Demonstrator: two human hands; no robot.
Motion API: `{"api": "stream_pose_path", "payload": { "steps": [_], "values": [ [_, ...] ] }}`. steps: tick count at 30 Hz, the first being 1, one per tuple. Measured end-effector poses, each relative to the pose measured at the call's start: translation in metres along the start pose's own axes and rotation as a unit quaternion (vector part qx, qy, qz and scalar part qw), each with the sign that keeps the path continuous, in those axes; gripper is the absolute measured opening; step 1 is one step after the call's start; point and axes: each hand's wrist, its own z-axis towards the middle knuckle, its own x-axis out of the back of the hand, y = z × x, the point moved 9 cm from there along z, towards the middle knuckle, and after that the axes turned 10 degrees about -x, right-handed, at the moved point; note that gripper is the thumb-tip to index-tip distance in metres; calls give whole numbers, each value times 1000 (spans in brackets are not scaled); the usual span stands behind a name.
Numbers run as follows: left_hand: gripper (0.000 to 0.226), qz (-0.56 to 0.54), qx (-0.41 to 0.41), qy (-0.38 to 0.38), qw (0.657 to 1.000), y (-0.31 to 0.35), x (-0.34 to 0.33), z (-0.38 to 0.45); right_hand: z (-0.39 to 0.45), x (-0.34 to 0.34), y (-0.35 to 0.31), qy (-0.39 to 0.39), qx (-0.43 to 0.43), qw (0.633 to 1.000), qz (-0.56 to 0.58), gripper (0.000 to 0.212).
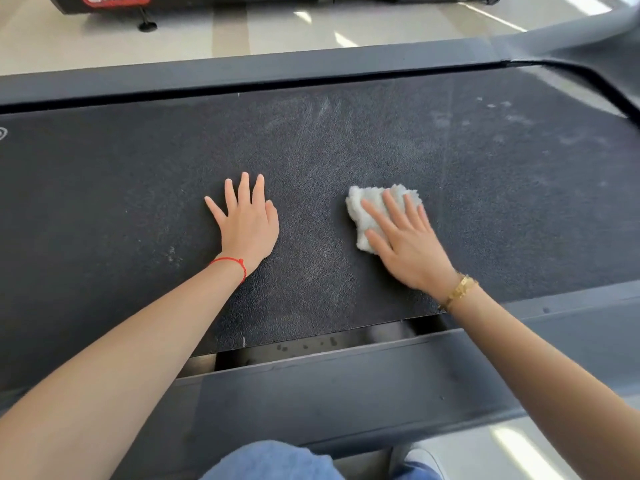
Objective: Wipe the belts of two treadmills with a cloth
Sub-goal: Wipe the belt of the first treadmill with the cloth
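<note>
A dark, textured treadmill belt (311,150) runs across the view, with pale dusty streaks on its middle and right parts. My left hand (247,221) lies flat on the belt, fingers spread, holding nothing. My right hand (403,242) presses flat on a crumpled white cloth (372,202), which rests on the belt to the right of my left hand. The cloth sticks out beyond my fingertips.
The near side rail (346,386) of the treadmill lies between me and the belt, and the far rail (242,72) borders a pale floor (277,29). Another machine's base (114,1) stands at the top left. My knee in blue jeans (273,460) shows at the bottom.
</note>
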Motion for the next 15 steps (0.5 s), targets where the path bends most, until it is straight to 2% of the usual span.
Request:
{"api": "stream_pose_path", "payload": {
  "steps": [3, 5, 10, 13, 15],
  "values": [
    [55, -3, -29, 0, 1000, 13, 2, 1, -49, -14, -42, -35, 116, 993, -12, 54],
    [55, 5, -62, 2, 998, 27, 3, 4, -74, -18, -45, -51, 126, 991, -3, 55],
    [55, -28, -101, -3, 995, 58, 6, 15, -88, -6, 14, -15, -11, 1000, 0, 55],
    [56, -38, -115, -12, 993, 73, 7, 18, -85, 2, 60, -5, -127, 991, 29, 54],
    [56, -44, -122, -20, 991, 83, 6, 19, -82, 5, 78, -12, -170, 984, 58, 54]
  ]
}}
